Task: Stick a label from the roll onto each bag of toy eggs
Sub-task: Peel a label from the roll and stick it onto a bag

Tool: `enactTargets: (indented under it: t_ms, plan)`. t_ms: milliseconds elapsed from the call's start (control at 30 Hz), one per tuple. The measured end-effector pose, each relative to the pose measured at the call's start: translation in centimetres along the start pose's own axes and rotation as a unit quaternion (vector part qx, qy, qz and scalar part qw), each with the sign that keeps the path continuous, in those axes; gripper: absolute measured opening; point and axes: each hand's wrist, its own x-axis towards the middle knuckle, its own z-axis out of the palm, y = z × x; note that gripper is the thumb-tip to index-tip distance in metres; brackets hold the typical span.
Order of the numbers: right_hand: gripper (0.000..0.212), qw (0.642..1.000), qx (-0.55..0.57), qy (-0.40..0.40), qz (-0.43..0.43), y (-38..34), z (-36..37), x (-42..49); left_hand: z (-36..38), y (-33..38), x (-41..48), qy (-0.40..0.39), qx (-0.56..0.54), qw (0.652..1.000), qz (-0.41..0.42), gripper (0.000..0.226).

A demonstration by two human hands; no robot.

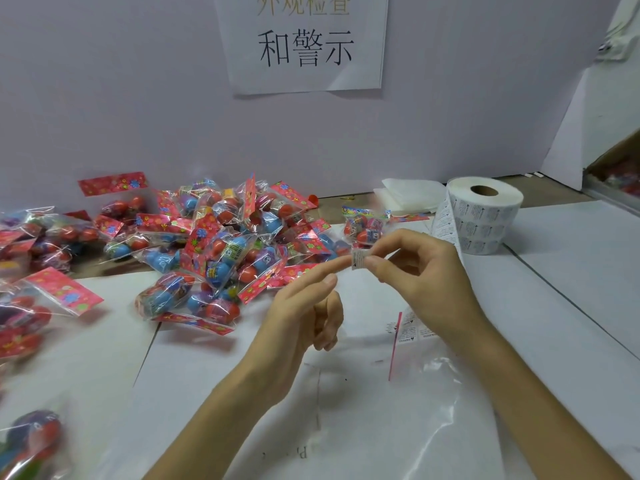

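Above the middle of the desk (561, 306), the right hand (415, 271) pinches a small white printed label (358, 260) between thumb and forefinger, its other fingers curled loosely behind. The left hand (304, 306) reaches in from the left with its forefinger straight and the tip against the label's left edge. Its thumb lies straight just below without closing on anything, and the remaining fingers are folded toward the palm, holding nothing.

At the far right of the desk stands the roll (485, 216), core upright, with rows of printed labels on its outer turn. A liner strip (410, 327) comes off the roll's left side, passes behind the right hand and shows again near the right wrist.

Just beyond the hands lies a single bag (363, 226) of toy eggs, apart from the rest. To the far left of it, a pile of bags (221, 244) is heaped on the desk: clear packets with red flowered headers, holding blue, red and purple eggs. More blurred bags (31, 306) spread along the left edge.

Near the person, under the forearms, lies a clear plastic sheet (433, 393) with a thin red stripe. Far behind the roll sit folded white sheets (412, 194). A sign (304, 43) with large characters hangs on the wall (121, 98), and a cardboard box (616, 161) shows at the far right.
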Motion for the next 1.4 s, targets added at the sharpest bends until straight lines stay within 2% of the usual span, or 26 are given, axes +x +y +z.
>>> enactTargets:
  t_ms: [67, 133, 200, 267, 333, 367, 467, 567, 633, 767, 867, 967, 1133, 1200, 1267, 1333, 1400]
  plan:
    - [0.014, 0.999, 0.026, -0.018, -0.007, -0.1, 0.1, 0.0, -0.4, 0.1, 0.0, 0.07, 0.019, 0.997, 0.012, 0.034]
    - [0.007, 0.999, 0.044, -0.027, -0.006, -0.1, 0.1, 0.0, -1.6, 0.3, 0.3, 0.171, 0.067, 0.982, 0.039, 0.031]
    - [0.011, 0.998, 0.042, -0.038, 0.01, 0.1, 0.1, 0.2, -3.1, 0.5, 0.5, 0.266, 0.194, 0.94, 0.085, 0.026]
    - [0.024, 0.997, 0.021, -0.063, 0.045, 0.7, 0.2, 0.2, -4.3, 0.4, 0.6, 0.315, 0.365, 0.869, 0.107, 0.013]
    - [0.036, 0.991, -0.036, -0.099, 0.087, 1.2, 0.5, -0.1, -4.7, 0.3, 0.4, 0.323, 0.498, 0.8, 0.086, 0.008]
    - [0.041, 0.984, -0.075, -0.117, 0.107, 1.5, 0.7, -0.3, -4.7, 0.1, 0.4, 0.318, 0.539, 0.777, 0.069, 0.012]
    - [0.059, 0.958, -0.171, -0.173, 0.149, 1.9, 1.2, -0.7, -4.5, -0.3, 0.3, 0.287, 0.616, 0.733, -0.002, 0.035]
    - [0.067, 0.946, -0.181, -0.209, 0.169, 1.7, 1.7, -0.9, -4.1, -0.5, 0.5, 0.26, 0.654, 0.709, -0.033, 0.051]
    - [0.069, 0.949, -0.161, -0.207, 0.176, 1.6, 2.0, -0.9, -4.0, -0.3, 0.5, 0.246, 0.627, 0.738, -0.038, 0.057]
    - [0.066, 0.969, -0.089, -0.142, 0.18, 1.6, 2.1, -0.8, -3.7, 0.1, 0.3, 0.249, 0.467, 0.849, 0.008, 0.062]
    - [0.066, 0.98, -0.009, -0.086, 0.181, 1.4, 2.1, -0.5, -3.2, 0.5, 0.4, 0.267, 0.359, 0.891, 0.071, 0.065]
    - [0.06, 0.983, 0.06, -0.023, 0.17, 1.1, 2.0, -0.3, -2.7, 0.9, 0.4, 0.269, 0.24, 0.928, 0.099, 0.068]
    - [0.05, 0.982, 0.096, 0.024, 0.16, 0.9, 1.6, -0.2, -2.5, 1.4, 0.1, 0.241, 0.108, 0.963, 0.057, 0.084]
    - [0.048, 0.982, 0.097, 0.029, 0.159, 0.9, 1.6, -0.2, -2.7, 1.4, 0.2, 0.21, 0.054, 0.976, 0.017, 0.081]
    - [0.048, 0.983, 0.102, 0.033, 0.15, 0.9, 1.5, -0.2, -2.7, 1.5, 0.1, 0.145, -0.005, 0.989, -0.023, 0.072]
    - [0.048, 0.985, 0.102, 0.032, 0.138, 0.9, 1.5, -0.2, -2.4, 1.1, 0.0, 0.089, -0.012, 0.995, -0.045, 0.064]
    - [0.047, 0.987, 0.087, 0.028, 0.129, 0.9, 1.5, -0.3, -2.0, 0.9, 0.0, 0.083, 0.017, 0.995, -0.062, 0.064]
